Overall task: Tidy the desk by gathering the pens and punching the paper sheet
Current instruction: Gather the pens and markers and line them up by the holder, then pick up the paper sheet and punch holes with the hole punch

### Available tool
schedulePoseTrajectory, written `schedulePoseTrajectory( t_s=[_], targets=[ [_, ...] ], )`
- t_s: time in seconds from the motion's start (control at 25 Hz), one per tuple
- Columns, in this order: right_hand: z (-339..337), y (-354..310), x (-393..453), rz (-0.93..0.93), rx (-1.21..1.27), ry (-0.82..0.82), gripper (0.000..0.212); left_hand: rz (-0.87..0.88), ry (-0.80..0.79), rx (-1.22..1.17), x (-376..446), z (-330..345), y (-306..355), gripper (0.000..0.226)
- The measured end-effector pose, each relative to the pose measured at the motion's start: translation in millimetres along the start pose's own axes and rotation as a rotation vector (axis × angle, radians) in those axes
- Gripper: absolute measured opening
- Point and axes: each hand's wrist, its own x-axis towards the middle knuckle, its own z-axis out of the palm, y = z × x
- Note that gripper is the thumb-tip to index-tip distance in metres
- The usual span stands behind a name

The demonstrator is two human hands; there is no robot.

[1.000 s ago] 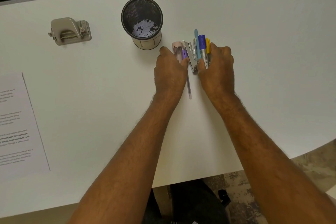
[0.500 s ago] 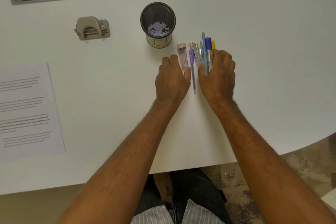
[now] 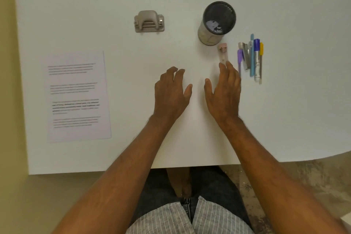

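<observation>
Both the left hand (image 3: 171, 93) and right hand (image 3: 224, 91) hovered open, holding nothing. The pens (image 3: 250, 59) lay bunched right of the mesh cup (image 3: 218, 21); next, likely, the paper sheet (image 3: 77, 97) and hole punch (image 3: 149, 22) far left.

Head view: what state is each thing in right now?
Black mesh pen cup: upright, no pens inside.
Bundle of coloured pens: lying side by side, ungripped.
Pink-capped clear tube: lying apart.
Grey hole punch: untouched.
Printed paper sheet: flat.
Left hand: open.
Right hand: open.
</observation>
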Motion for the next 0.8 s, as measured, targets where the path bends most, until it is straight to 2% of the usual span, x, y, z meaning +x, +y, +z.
schedulePoseTrajectory(
  t_s=[0.28,0.52,0.8],
  targets=[
    [47,-87,-25,-0.063,0.044,-0.045,0.061,-0.02,0.147,-0.001,-25,-50,-111,0.05],
    [94,-176,-43,-0.22,0.054,-0.143,0.063,-0.136,0.249,0.029,-45,-80,-205,0.052],
    [135,-248,-43,-0.331,0.098,-0.248,0.066,-0.275,0.318,0.06,-58,-89,-285,0.057]
  ],
)
